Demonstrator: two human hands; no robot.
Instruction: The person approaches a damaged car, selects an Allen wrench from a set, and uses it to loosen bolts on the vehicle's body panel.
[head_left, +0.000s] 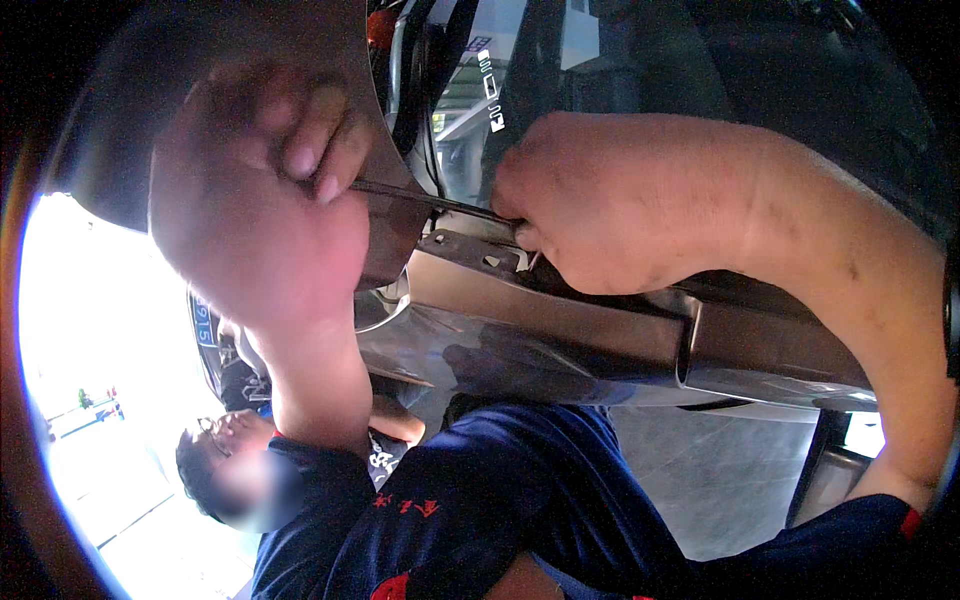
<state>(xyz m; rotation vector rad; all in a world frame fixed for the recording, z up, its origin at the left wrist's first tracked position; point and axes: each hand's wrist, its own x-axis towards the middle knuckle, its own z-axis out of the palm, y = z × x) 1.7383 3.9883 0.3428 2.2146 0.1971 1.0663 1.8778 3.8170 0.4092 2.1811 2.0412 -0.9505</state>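
A thin dark rod [460, 207] runs between my two hands, across the top edge of a brownish-grey car fender [520, 305]. My left hand [260, 190] is closed, its fingers curled over the rod's left end; it is close to the camera and partly blurred. From the right, my right hand [590, 205] reaches over beside the windshield [680, 60], fingers bent and closed around the rod's other end. The right fingertips are mostly hidden behind the hand. Beneath the rod, a mounting flange [480, 252] with holes shows along the fender's inner edge.
A raised dark panel [130, 150], seemingly the hood, hangs at the upper left. The car's front door [770, 345] adjoins the fender on the right. Another person [225, 450] is at the lower left, near another vehicle [205, 335]. Grey floor [710, 470] lies below.
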